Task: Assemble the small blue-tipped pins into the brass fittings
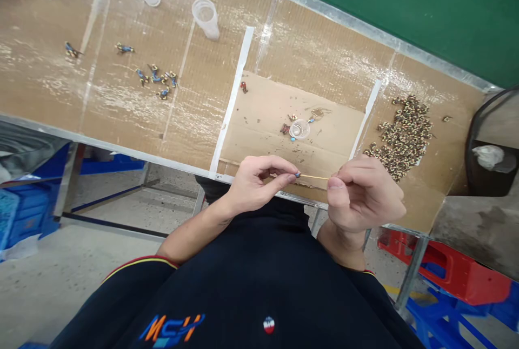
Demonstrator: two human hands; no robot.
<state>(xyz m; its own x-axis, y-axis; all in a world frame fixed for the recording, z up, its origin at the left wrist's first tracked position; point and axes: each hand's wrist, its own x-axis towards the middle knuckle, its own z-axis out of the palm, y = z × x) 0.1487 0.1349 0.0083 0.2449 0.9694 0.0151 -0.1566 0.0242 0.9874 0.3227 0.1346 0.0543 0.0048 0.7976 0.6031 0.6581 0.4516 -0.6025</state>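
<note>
My left hand (263, 179) pinches a tiny blue piece (298, 175) between thumb and forefinger, above the table's front edge. A thin yellowish stick (314, 177) runs from that piece to my right hand (360, 192), whose thumb and forefinger are closed on its other end. The stick's tip meets the blue piece. Beyond my hands, a small clear cup (299, 129) sits on a cardboard sheet (336, 116). Close around the cup lie a dark red piece (285, 129) and small blue bits. One red figure (244, 87) lies near the sheet's upper left corner.
A large pile of small brown and cream pieces (405, 133) covers the table's right part. Several blue figures (156, 74) lie at the left. Two clear cups (205, 17) stand at the back left. A red stool (466, 279) is below right.
</note>
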